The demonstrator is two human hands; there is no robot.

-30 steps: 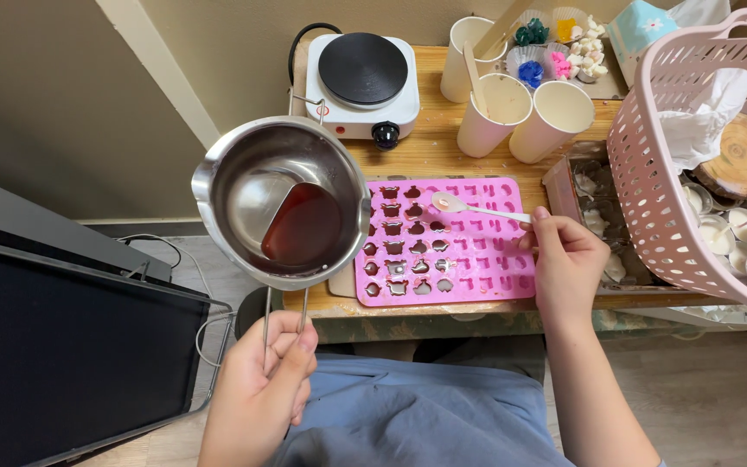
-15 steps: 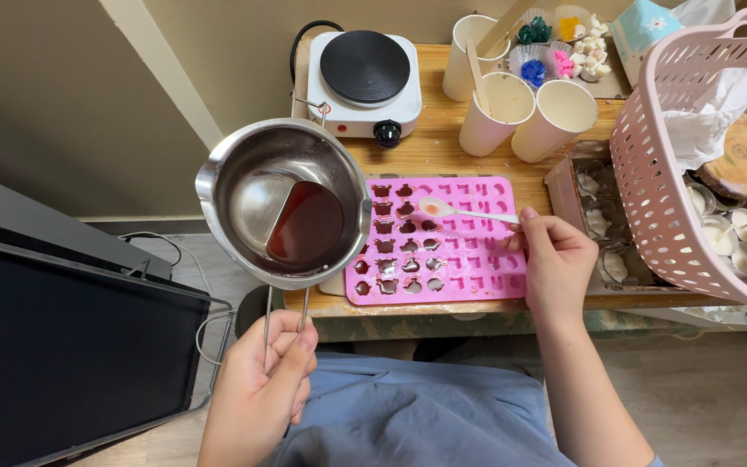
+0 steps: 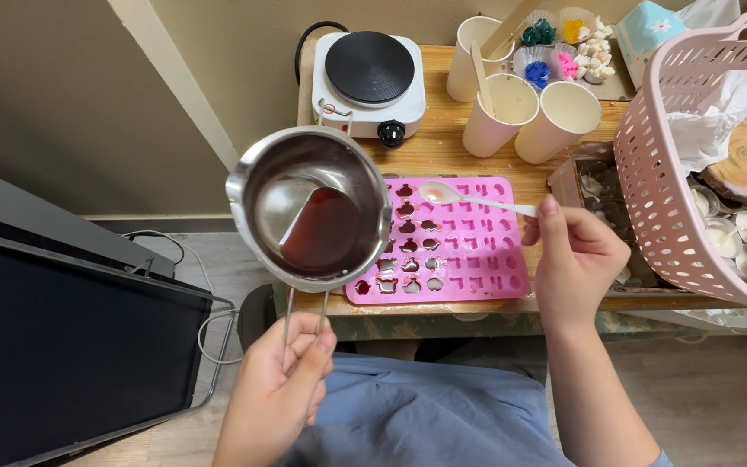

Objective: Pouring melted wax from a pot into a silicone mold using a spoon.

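Centre frame, my left hand (image 3: 277, 393) has its grip closed on the wire handle of a steel pot (image 3: 310, 207) of red liquid, tilted above the pink mould (image 3: 469, 259) on the counter (image 3: 443, 151); my right hand (image 3: 574, 259) pinches a white spoon (image 3: 469, 199) over the mould

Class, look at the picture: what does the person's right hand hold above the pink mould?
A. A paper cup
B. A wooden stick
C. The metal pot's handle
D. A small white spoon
D: the right hand pinches a small white spoon whose bowl sits over the pink mould; the left hand holds the metal pot by its handle.
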